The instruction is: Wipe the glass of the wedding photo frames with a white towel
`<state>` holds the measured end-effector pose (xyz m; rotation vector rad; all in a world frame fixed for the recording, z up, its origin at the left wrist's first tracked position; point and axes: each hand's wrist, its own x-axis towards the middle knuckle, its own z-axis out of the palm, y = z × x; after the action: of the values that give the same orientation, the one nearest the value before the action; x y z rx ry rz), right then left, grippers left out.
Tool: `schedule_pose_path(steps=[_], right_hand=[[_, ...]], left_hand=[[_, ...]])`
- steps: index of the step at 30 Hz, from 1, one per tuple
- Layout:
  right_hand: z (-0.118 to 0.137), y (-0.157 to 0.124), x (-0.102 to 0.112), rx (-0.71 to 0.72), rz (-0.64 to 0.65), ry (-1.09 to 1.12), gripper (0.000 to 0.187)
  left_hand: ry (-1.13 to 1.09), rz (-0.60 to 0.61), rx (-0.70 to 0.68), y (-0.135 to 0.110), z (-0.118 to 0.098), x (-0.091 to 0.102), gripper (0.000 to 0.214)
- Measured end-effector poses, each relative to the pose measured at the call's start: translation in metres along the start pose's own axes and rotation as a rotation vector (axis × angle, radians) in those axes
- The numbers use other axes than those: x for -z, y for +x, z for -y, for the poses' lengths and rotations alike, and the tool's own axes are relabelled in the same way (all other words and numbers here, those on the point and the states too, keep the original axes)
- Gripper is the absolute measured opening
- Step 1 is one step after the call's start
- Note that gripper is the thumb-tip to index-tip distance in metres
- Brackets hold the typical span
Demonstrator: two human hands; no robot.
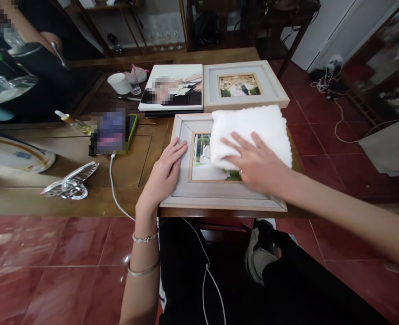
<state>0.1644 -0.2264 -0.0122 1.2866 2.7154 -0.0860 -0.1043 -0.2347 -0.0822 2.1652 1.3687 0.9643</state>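
A pale wooden picture frame lies flat at the near edge of a low wooden table. My left hand rests flat on the frame's left border, fingers stretched out. My right hand lies palm down with fingers spread on a white folded cloth, which covers the upper right part of the frame and its glass. The photo under the glass shows only partly between my hands.
Behind lie a second framed photo and a frameless photo print. To the left are a phone with a white cable, a small bottle, a white cup, a plate and a clear hair clip. Another person's arm shows top left.
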Motion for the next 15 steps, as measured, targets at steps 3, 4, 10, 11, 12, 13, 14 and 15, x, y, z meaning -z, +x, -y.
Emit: schedule_pose_path(steps=[3,4,10,11,12,13,14,15], right_hand=[[-0.032,0.026,-0.002,-0.075,-0.08,-0.028,0.071],[-0.039,0.033,-0.002,-0.077,-0.107,-0.032,0.071],[-0.037,0.049,0.003,-0.055,-0.075,-0.071,0.062],[-0.029,0.045,0.004,-0.05,-0.029,-0.074,0.062],[-0.019,0.04,0.006,-0.041,0.016,-0.075,0.062],[-0.007,0.033,0.008,-0.031,0.057,-0.073,0.063],[0.005,0.024,0.01,-0.014,0.094,-0.069,0.063],[0.017,0.014,0.013,0.002,0.12,-0.065,0.062]], left_hand=[[-0.008,-0.004,-0.01,0.0,0.001,-0.001,0.043],[-0.011,-0.009,-0.011,0.0,0.0,-0.001,0.043],[-0.026,-0.048,0.007,0.0,-0.002,-0.002,0.042],[-0.026,-0.05,0.011,0.0,-0.002,-0.002,0.042],[-0.026,-0.052,0.014,0.0,-0.002,-0.002,0.041],[-0.025,-0.052,0.016,0.0,-0.002,-0.002,0.041],[-0.023,-0.051,0.015,0.0,-0.002,-0.002,0.042],[-0.022,-0.051,0.014,0.0,-0.002,-0.002,0.042]])
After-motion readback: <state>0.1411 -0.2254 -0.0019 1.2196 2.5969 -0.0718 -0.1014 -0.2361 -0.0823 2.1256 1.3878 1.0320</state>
